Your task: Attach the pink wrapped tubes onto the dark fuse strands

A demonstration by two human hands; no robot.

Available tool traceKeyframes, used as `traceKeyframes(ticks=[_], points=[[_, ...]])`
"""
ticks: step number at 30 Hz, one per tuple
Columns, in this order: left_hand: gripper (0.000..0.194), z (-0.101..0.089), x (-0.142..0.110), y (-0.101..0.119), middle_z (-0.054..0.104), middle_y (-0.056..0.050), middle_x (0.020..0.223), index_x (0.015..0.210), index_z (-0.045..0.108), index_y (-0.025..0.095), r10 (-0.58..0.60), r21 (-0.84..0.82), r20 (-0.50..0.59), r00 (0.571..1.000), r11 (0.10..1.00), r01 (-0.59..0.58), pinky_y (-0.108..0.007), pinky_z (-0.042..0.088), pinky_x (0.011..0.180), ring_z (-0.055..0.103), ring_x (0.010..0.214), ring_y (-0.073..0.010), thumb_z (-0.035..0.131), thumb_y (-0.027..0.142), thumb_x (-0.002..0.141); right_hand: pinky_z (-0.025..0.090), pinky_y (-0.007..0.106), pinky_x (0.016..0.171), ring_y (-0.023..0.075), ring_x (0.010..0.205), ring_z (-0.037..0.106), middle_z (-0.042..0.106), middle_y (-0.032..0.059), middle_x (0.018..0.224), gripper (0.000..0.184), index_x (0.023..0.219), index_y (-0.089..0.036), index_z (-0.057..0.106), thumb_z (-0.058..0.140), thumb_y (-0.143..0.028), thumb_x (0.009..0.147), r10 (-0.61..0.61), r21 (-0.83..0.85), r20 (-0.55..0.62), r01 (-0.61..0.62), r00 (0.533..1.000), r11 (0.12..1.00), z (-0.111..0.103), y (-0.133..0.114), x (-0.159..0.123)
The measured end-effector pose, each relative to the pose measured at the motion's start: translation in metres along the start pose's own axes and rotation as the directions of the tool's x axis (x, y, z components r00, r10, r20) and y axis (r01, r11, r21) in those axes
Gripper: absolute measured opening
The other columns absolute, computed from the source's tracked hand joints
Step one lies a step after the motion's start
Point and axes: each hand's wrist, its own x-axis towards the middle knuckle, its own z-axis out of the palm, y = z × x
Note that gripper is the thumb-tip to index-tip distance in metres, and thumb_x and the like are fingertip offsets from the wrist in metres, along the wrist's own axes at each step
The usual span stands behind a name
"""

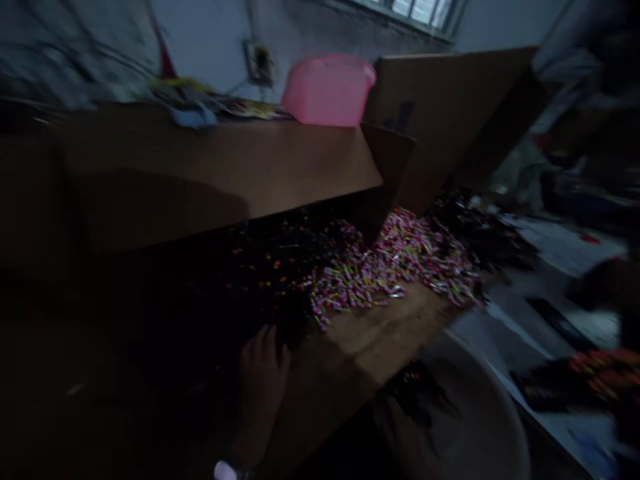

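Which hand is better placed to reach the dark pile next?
Left, probably: the left hand is beside the dark pile, while the right hand is at the pale bowl, near dark pieces.

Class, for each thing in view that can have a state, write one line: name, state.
Left hand, fingers at the dark pieces; grip unclear
Right hand, beside the dark bundle; grip unclear
Multicoloured pieces, loosely heaped
Cardboard box, open
Basin, open-topped
Pink container, contents not visible

black pieces point(419, 393) too blurred to tell; basin point(493, 417) cut off below, window point(423, 9) above.
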Motion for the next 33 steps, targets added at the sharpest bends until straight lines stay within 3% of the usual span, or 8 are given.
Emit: traceKeyframes(ticks=[7,13,16,19,24,26,30,33], points=[[0.034,0.007,-0.041,0.030,0.060,-0.011,0.100,0.115,0.051,0.016,0.050,-0.269,0.067,0.997,0.963,-0.030,-0.045,0.050,0.084,0.059,0.094,-0.0281,0.041,0.035,0.089,0.050,0.030,0.077,0.0229,0.092,0.066,0.069,0.0112,0.104,0.032,0.112,-0.017,0.058,0.044,-0.026,0.084,0.018,-0.009,-0.004,-0.018,1.000,1.000,-0.004,0.033,-0.005],[0.030,0.007,-0.084,0.076,0.063,-0.010,0.105,0.117,0.051,0.018,0.178,-0.391,0.155,0.972,0.914,-0.105,-0.038,0.052,0.081,0.061,0.096,-0.0232,0.039,0.024,0.090,0.048,0.028,0.064,0.0207,0.073,0.065,0.069,0.0078,0.084,0.034,0.115,-0.015,0.053,0.045,-0.024,0.083,0.025,-0.027,0.074,-0.024,0.997,0.999,-0.019,0.046,-0.020],[0.029,-0.003,-0.095,0.096,0.064,-0.009,0.099,0.113,0.054,0.015,0.203,-0.472,0.186,0.961,0.877,-0.094,-0.035,0.052,0.079,0.061,0.092,-0.0201,0.036,0.016,0.090,0.046,0.026,0.059,0.0181,0.065,0.061,0.065,0.0047,0.076,0.034,0.114,-0.015,0.048,0.049,-0.026,0.083,0.026,-0.010,0.095,-0.025,0.995,1.000,-0.034,0.027,-0.022],[0.029,-0.022,-0.094,0.109,0.063,-0.009,0.096,0.116,0.053,0.014,0.225,-0.528,0.258,0.940,0.847,-0.058,-0.035,0.051,0.080,0.059,0.091,-0.0197,0.039,0.017,0.091,0.044,0.023,0.056,0.0147,0.062,0.057,0.061,0.0014,0.071,0.018,0.096,-0.019,0.055,0.049,-0.034,0.087,-0.046,0.106,0.209,0.024,0.977,0.994,-0.055,-0.016,-0.018],[0.030,-0.056,-0.080,0.107,0.058,-0.009,0.100,0.119,0.051,0.014,0.273,-0.535,0.255,0.928,0.839,-0.100,-0.037,0.048,0.086,0.052,0.098,-0.0209,0.041,0.016,0.091,0.046,0.023,0.068,0.0143,0.076,0.058,0.062,0.0018,0.084,0.013,0.091,-0.022,0.064,0.060,-0.031,0.083,-0.384,0.287,0.384,0.287,0.840,0.914,-0.077,-0.084,-0.003],[0.031,-0.065,-0.075,0.102,0.056,-0.009,0.102,0.120,0.051,0.014,0.282,-0.515,0.229,0.931,0.847,-0.130,-0.039,0.046,0.088,0.049,0.103,-0.0221,0.041,0.016,0.091,0.046,0.023,0.072,0.0151,0.079,0.059,0.064,0.0022,0.086,0.014,0.093,-0.022,0.066,0.062,-0.030,0.082,-0.452,0.351,0.392,0.324,0.801,0.878,-0.076,-0.096,0.002],[0.032,-0.079,-0.066,0.091,0.055,-0.009,0.099,0.121,0.052,0.015,0.268,-0.484,0.257,0.928,0.867,-0.117,-0.040,0.046,0.084,0.048,0.098,-0.0230,0.040,0.019,0.091,0.048,0.024,0.075,0.0158,0.086,0.062,0.066,0.0031,0.098,0.024,0.106,-0.024,0.060,0.062,-0.031,0.083,-0.388,0.410,0.392,0.219,0.834,0.885,-0.065,-0.105,0.011],[0.034,-0.086,-0.062,0.085,0.056,-0.008,0.095,0.122,0.052,0.017,0.247,-0.455,0.285,0.926,0.885,-0.096,-0.042,0.046,0.080,0.048,0.092,-0.0228,0.041,0.021,0.090,0.049,0.024,0.076,0.0166,0.086,0.061,0.065,0.0032,0.095,0.020,0.098,-0.022,0.062,0.064,-0.030,0.080,-0.414,0.394,0.423,0.248,0.806,0.885,-0.060,-0.114,0.015]])
